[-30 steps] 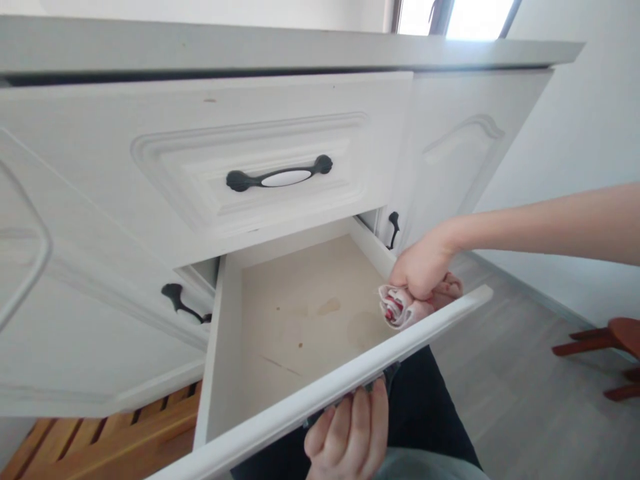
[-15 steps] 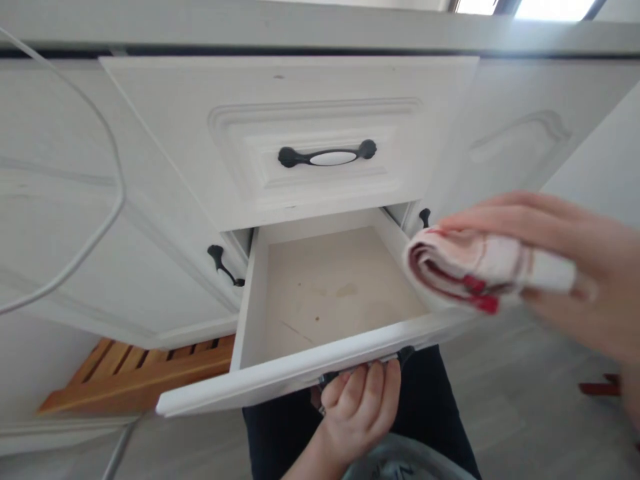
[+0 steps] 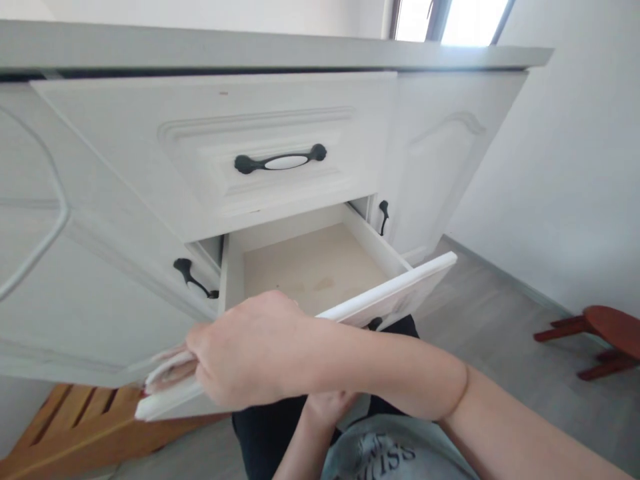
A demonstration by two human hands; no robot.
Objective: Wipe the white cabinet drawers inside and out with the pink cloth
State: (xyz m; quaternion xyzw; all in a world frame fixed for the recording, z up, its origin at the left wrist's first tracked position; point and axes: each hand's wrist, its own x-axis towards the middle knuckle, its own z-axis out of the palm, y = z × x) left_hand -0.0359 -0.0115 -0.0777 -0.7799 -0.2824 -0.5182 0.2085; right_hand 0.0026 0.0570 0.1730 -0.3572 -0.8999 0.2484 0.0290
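The white drawer is pulled out, and its bottom shows a few faint stains. My right hand reaches across to the left end of the drawer front, closed round a folded white-and-red cloth that lies against the front's top edge. Beneath my right forearm, my left hand is at the outer side of the drawer front; its fingers are hidden. One end of the drawer's black handle shows near it.
Above is a closed drawer with a black-and-white handle. Cabinet doors flank it, under a countertop. A wooden slatted piece stands low left, a red stool at right. A white cable hangs at left.
My right hand has swung with the cloth from the right side to the drawer front's left end. My left hand's fingers, earlier seen round the handle, are now covered. The view has turned rightward.
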